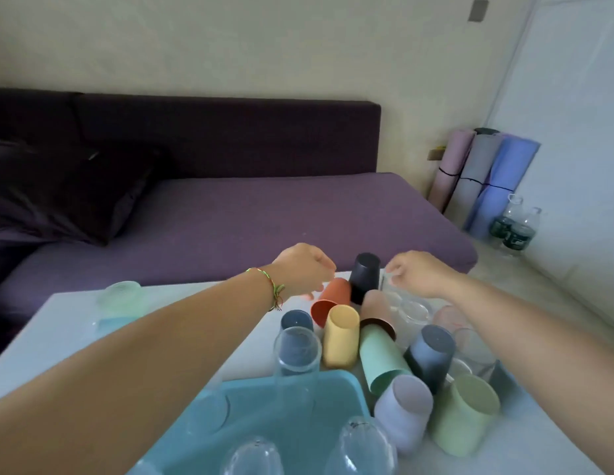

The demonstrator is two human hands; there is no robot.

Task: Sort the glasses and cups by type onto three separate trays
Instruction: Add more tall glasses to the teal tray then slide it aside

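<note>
Mid-sort, my right hand (pixel 418 274) pinched the rim of a clear glass (pixel 389 293) just below its fingertips. My left hand (pixel 305 269) curled down beside the orange cup (pixel 333 298), and I could not tell whether it gripped anything. The glass likely needed a straight lift, since the dark cup (pixel 365 277) stood just left of those fingers, with the blue tray (pixel 333 382) nearer me.

The tray (pixel 298 389) was light blue. The table (pixel 75 330) was white. Cup colours, all plain:
- orange cup (pixel 333 296)
- yellow cup (pixel 339 337)
- mint cup (pixel 381 358)
- lavender cup (pixel 405 409)
- pale green cup (pixel 466 409)
- navy cup (pixel 365 272)

The sofa (pixel 264 207) was purple. The bracelet (pixel 271 286) was green with red strands.
</note>
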